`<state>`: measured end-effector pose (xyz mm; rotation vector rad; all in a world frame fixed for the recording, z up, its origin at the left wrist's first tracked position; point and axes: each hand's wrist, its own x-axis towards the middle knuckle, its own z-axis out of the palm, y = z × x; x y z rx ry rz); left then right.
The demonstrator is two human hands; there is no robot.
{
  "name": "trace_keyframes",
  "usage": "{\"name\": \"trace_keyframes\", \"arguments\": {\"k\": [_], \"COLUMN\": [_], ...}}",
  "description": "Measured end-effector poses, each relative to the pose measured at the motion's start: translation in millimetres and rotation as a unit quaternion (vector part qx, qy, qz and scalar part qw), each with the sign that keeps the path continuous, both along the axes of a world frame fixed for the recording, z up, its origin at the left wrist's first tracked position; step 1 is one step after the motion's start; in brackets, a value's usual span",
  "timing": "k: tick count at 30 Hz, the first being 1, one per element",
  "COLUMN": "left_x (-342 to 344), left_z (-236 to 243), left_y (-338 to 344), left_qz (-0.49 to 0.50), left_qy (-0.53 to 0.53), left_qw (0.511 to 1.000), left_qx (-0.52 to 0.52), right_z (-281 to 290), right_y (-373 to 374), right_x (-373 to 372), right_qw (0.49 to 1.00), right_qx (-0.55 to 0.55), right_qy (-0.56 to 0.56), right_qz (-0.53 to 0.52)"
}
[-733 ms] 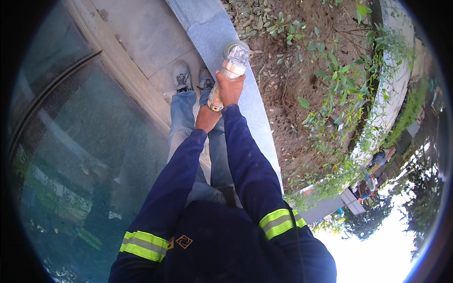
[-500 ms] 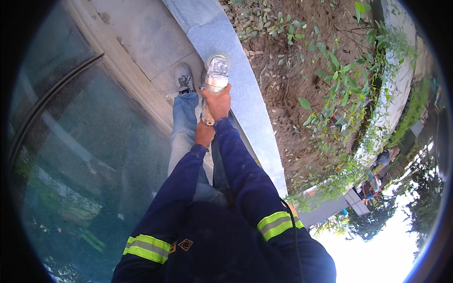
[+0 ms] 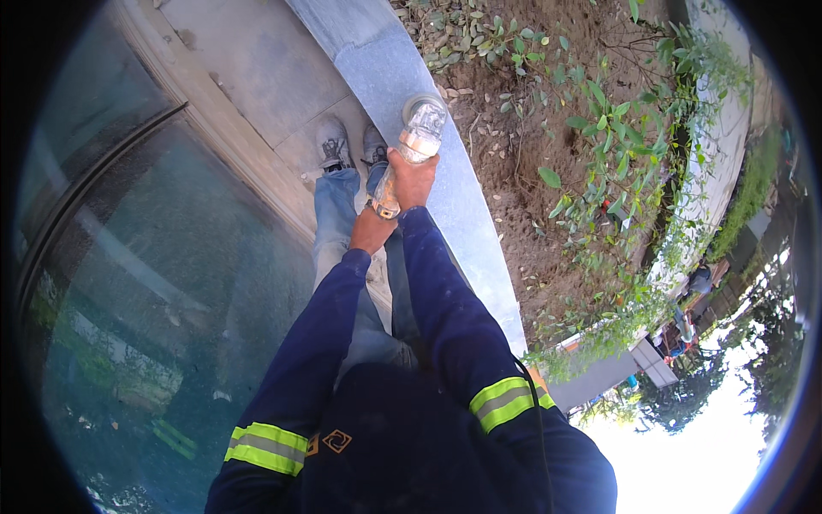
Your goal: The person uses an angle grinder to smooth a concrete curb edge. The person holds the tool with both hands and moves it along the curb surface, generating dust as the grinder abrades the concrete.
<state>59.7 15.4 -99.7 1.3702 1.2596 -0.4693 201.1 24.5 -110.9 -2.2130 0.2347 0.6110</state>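
Note:
Both my hands hold a dusty angle grinder (image 3: 421,135) over a curved strip of grey stone coping (image 3: 467,218). My right hand (image 3: 413,178) is wrapped round its body just behind the metal head. Around the rear end of the tool closes my left hand (image 3: 373,230), nearer to me. The grinder's round disc lies at the far end, by the coping's soil-side edge. Most of the disc is hidden under the head, so I cannot tell whether it touches the stone.
Right of the coping lies a soil bed (image 3: 531,171) with leafy plants (image 3: 621,137). Dark glass panels (image 3: 171,257) stand along the left. My shoes (image 3: 332,141) are on the paved walkway (image 3: 265,77). A black cord (image 3: 539,420) runs along my right upper arm.
The grinder and both hands have moved to the right across the coping, toward the soil edge. The tool now slants more to the right, and my second shoe has come into sight.

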Motion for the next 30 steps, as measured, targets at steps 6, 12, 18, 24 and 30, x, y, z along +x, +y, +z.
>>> {"name": "trace_keyframes", "arguments": {"k": [6, 12, 18, 24, 30], "left_x": [-5, 13, 15, -13, -8], "left_z": [29, 4, 30, 25, 30], "left_y": [-25, 0, 7, -9, -15], "left_qz": [0.160, 0.180, 0.153, 0.032, 0.007], "left_qy": [0.030, -0.016, 0.018, 0.049, 0.035], "left_qw": [0.985, 0.982, 0.987, 0.996, 0.996], "left_qx": [-0.050, -0.058, -0.050, -0.072, -0.082], "right_z": [23, 20, 18, 9, 11], "right_y": [3, 38, 24, -18, -36], "right_x": [-20, 14, 1, -22, -23], "right_qw": [0.985, 0.988, 0.994, 0.999, 0.999], "right_qx": [-0.078, -0.066, -0.045, -0.033, -0.010], "right_qy": [0.084, 0.082, 0.065, 0.040, 0.038], "right_qz": [0.129, 0.114, 0.081, -0.001, -0.027]}}
